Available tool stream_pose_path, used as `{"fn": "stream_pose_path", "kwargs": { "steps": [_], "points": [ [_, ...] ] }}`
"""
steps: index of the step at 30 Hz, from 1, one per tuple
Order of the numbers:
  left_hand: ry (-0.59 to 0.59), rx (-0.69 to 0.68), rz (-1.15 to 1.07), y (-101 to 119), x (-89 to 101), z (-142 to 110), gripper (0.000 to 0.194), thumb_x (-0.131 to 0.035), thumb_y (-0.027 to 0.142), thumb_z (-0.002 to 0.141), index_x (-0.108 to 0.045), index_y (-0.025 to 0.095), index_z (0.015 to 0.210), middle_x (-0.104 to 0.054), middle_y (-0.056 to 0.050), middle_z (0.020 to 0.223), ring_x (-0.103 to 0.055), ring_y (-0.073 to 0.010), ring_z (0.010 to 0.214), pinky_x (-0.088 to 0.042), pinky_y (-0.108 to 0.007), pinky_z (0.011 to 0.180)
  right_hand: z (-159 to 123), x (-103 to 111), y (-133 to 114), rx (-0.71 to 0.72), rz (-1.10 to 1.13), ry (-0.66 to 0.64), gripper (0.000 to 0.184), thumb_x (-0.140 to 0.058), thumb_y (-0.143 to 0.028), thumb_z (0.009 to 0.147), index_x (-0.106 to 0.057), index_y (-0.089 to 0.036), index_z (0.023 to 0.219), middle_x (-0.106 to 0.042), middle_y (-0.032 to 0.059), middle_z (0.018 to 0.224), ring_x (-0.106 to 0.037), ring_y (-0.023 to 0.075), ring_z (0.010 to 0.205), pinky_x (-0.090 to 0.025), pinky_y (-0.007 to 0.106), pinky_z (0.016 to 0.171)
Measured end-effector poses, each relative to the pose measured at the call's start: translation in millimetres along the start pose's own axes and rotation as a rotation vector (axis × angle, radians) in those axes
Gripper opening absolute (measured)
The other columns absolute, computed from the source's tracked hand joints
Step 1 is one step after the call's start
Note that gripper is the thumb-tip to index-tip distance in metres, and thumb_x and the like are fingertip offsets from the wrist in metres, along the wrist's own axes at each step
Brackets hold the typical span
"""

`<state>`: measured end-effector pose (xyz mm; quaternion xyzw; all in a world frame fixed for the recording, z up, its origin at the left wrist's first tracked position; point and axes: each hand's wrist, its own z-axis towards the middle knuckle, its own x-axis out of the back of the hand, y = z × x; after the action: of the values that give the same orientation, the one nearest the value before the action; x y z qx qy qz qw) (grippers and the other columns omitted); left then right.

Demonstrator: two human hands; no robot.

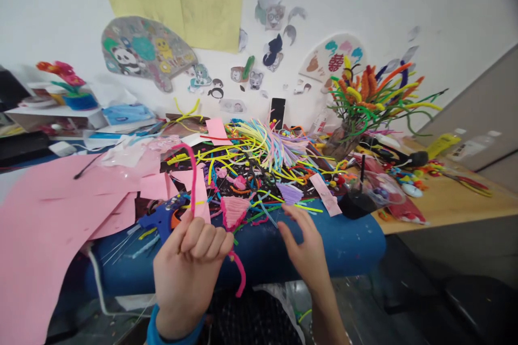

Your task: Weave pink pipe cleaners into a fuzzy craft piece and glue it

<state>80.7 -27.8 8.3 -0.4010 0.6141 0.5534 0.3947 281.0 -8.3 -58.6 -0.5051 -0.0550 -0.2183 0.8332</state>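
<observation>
My left hand is closed in a fist around a bright pink pipe cleaner. One end of it rises above the thumb and bends to the left; a pink length also hangs below the fist. To the right, my right hand is held with its fingers apart and nothing in it, near the table's front edge. Between the hands lies a pink triangular piece of pipe cleaners. A lilac triangular piece sits just beyond my right fingertips. Left of my fist is a blue glue gun, partly hidden.
Loose pipe cleaners cover the middle of the blue table cover. Pink paper sheets spread over the left side. A vase of pipe-cleaner flowers, a black cup and scissors are on the right. A phone leans at the wall.
</observation>
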Motion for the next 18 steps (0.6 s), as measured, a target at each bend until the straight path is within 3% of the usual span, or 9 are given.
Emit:
{"fn": "stream_pose_path", "kwargs": {
  "steps": [3,7,11,16,18],
  "points": [
    [0.022,0.002,0.014,-6,-2.6,-1,0.05,-0.032,0.025,0.098,-0.018,0.021,0.05,-0.01,0.007,0.048,-0.011,-0.0118,0.045,-0.033,-0.027,0.045,-16,-15,-33,0.256,0.018,-0.167,0.023,-0.07,-0.025,0.087,-0.064,-0.024,0.11,-0.071,0.0055,0.104,-0.065,0.0202,0.098,-0.052,0.034,0.087],
    [0.028,0.016,0.036,-12,-4.3,-5,0.05,-0.032,0.026,0.099,-0.024,0.02,0.049,-0.012,0.006,0.048,-0.017,-0.0122,0.046,-0.037,-0.027,0.049,-25,-31,-58,0.477,-0.036,-0.107,0.016,-0.066,-0.015,0.09,-0.061,-0.022,0.103,-0.072,0.0035,0.089,-0.064,0.0163,0.083,-0.053,0.029,0.078],
    [0.013,0.034,0.087,-15,-4.4,-4,0.052,-0.033,0.027,0.098,-0.027,0.02,0.047,-0.013,0.006,0.048,-0.017,-0.0123,0.046,-0.037,-0.026,0.049,-22,-36,-55,0.528,-0.164,-0.123,0.011,-0.054,-0.009,0.094,-0.056,-0.02,0.097,-0.067,0.006,0.085,-0.058,0.0182,0.081,-0.052,0.031,0.074],
    [0.047,0.087,0.194,-18,3.2,7,0.052,-0.043,0.026,0.094,-0.026,0.02,0.045,-0.01,0.008,0.047,-0.008,-0.0102,0.044,-0.026,-0.023,0.04,-21,-38,-52,0.571,-0.285,-0.362,0.013,-0.039,-0.009,0.093,-0.045,-0.019,0.088,-0.056,0.0071,0.082,-0.051,0.021,0.077,-0.049,0.035,0.067],
    [0.05,0.07,0.251,-21,7.8,11,0.052,-0.049,0.027,0.091,-0.025,0.02,0.045,-0.01,0.008,0.045,-0.007,-0.0087,0.042,-0.022,-0.023,0.038,-22,-40,-50,0.574,-0.306,-0.389,0.014,-0.037,-0.008,0.092,-0.042,-0.02,0.087,-0.053,0.0053,0.08,-0.049,0.0203,0.075,-0.046,0.034,0.065]
  ]
}}
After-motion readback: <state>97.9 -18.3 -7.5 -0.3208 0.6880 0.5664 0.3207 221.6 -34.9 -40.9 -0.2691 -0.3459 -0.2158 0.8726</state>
